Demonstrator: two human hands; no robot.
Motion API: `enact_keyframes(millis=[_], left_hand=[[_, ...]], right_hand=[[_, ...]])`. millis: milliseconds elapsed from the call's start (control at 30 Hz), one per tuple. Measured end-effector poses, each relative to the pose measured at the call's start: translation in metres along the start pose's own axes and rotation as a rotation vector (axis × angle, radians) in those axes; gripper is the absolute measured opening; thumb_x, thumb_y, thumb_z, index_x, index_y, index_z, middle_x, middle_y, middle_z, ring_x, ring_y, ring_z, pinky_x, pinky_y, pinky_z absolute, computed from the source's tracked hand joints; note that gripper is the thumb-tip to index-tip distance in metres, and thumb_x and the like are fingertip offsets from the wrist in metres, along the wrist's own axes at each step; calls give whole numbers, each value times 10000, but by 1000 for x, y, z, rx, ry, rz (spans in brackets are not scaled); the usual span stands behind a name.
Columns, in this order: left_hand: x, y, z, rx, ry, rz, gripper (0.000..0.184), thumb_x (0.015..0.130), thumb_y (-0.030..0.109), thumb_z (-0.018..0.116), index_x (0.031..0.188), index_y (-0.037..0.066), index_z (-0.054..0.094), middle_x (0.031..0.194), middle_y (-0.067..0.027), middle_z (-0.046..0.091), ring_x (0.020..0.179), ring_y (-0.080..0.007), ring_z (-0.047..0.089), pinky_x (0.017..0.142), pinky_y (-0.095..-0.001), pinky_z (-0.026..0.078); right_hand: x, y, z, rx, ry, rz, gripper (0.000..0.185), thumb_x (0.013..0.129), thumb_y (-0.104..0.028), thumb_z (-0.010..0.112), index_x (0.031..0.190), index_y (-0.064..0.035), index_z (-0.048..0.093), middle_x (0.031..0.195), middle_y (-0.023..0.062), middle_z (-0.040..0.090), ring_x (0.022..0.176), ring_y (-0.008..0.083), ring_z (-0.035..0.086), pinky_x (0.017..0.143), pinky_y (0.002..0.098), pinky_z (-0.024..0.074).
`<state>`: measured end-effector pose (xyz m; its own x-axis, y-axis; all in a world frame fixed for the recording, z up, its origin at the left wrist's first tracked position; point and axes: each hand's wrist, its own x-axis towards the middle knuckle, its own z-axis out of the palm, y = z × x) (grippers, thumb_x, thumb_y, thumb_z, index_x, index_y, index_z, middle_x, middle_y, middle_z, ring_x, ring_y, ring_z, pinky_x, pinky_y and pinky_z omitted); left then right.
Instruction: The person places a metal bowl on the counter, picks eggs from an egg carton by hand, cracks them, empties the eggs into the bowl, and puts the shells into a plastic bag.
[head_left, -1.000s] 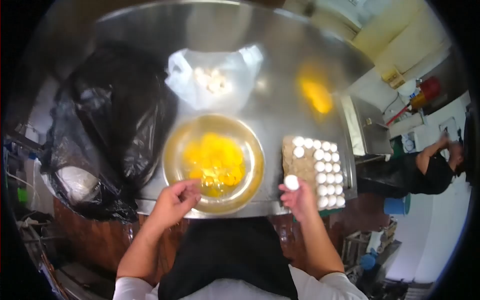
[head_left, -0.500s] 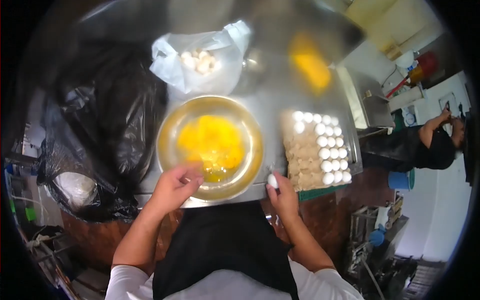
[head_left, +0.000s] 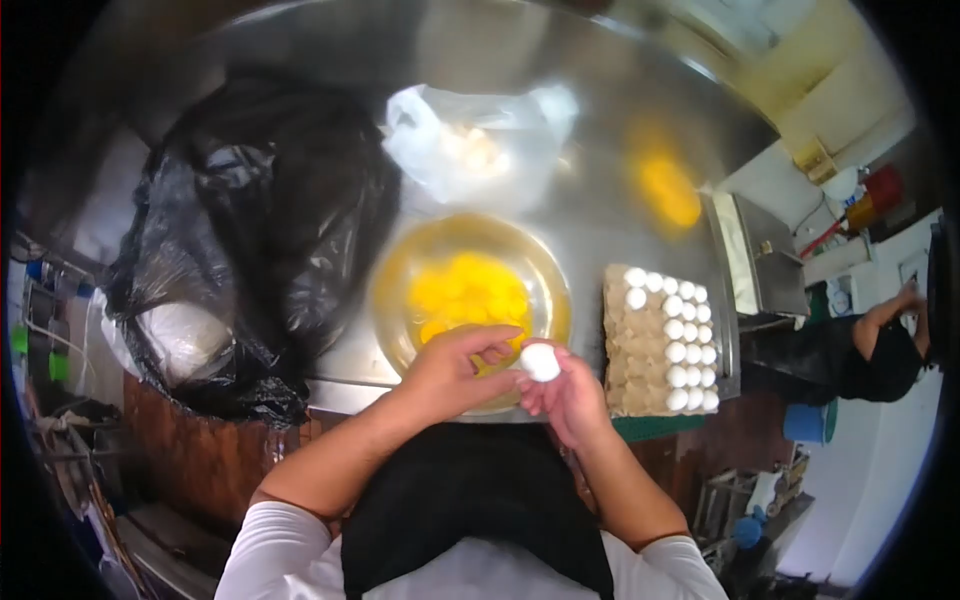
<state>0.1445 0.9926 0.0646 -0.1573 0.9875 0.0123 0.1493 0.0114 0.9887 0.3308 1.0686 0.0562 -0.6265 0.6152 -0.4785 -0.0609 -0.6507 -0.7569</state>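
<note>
Holding egg (head_left: 540, 362): right hand (head_left: 578, 402); left hand (head_left: 450, 375) half-open; yolks (head_left: 468, 285) in bowl (head_left: 556, 285), white eggs (head_left: 677, 353) in carton (head_left: 632, 346).

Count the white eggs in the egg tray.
21 white eggs in the egg tray: six in each of the three right-hand columns, two in the leftmost, one in the next; none seems hidden.

Black plastic bag (head_left: 270, 220) left; blue bucket (head_left: 805, 423), co-worker (head_left: 888, 352) right.

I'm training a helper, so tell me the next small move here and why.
Probably bring the egg farther over the bowl: the right hand holds it near the bowl's edge, the left hand is close beside it, and yolks lie inside.
</note>
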Motion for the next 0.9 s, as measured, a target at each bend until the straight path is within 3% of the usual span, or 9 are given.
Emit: enact_keyframes(millis=[300,500,600,700,900], left_hand=[[1,7,-7,165,25,33,389,760,216,743,1129,108,684,903,-83,701,757,-202,640,709,-312,521],[2,-1,-1,234,35,21,374,750,234,728,1094,93,687,917,-110,698,777,-237,659,712,-338,526],[4,-7,4,227,55,3,369,754,231,718,1091,83,687,906,-118,696,781,-243,662,714,-342,527],[7,-18,8,241,82,58,333,754,132,729,1074,51,686,843,-109,684,729,-192,648,682,-304,522],[11,-19,11,373,98,101,332,774,180,698,1084,61,682,862,-143,685,751,-281,662,705,-374,530]], right_hand=[[13,2,26,-203,26,-53,414,1033,-419,373,1131,-63,561,797,36,600,613,110,568,528,220,444],[17,9,22,-204,69,-41,382,1034,-392,381,1080,-69,580,791,44,598,599,128,558,517,249,440],[19,13,21,-217,98,-37,363,1030,-391,395,1083,-78,572,792,40,596,584,123,552,498,246,431],[25,16,17,-218,117,-26,352,1029,-392,399,1082,-86,564,792,36,593,572,118,547,488,246,427],[32,17,18,-224,123,6,407,1026,-435,373,1083,-70,543,747,18,548,578,93,516,498,233,418]])
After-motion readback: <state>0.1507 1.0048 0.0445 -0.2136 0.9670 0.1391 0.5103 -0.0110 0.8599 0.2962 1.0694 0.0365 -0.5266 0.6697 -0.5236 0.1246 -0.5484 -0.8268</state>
